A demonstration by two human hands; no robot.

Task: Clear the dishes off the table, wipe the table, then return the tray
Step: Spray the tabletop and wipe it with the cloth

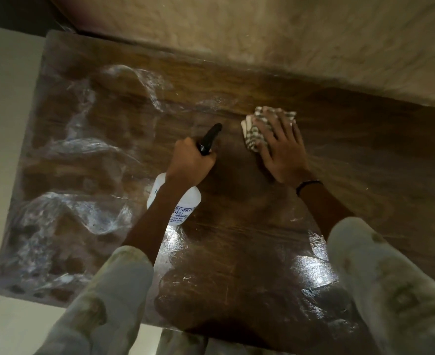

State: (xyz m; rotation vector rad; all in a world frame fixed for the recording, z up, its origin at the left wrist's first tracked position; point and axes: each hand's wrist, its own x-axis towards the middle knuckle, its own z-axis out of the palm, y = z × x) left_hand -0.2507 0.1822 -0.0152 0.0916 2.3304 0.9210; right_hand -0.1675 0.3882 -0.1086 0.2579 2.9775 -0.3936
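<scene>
A dark wooden table (249,252) fills the view, with wet smeared streaks over its left half. My left hand (189,163) grips the black trigger head of a white spray bottle (183,201), held above the table's middle with the nozzle pointing away from me. My right hand (281,147) lies flat with straight fingers on a folded checked cloth (256,131), pressing it on the tabletop toward the far edge. No dishes or tray are in view.
A rough beige wall (288,34) runs along the table's far edge. Pale floor (4,124) lies past the table's left edge. Bright light reflections shine on the near part of the tabletop.
</scene>
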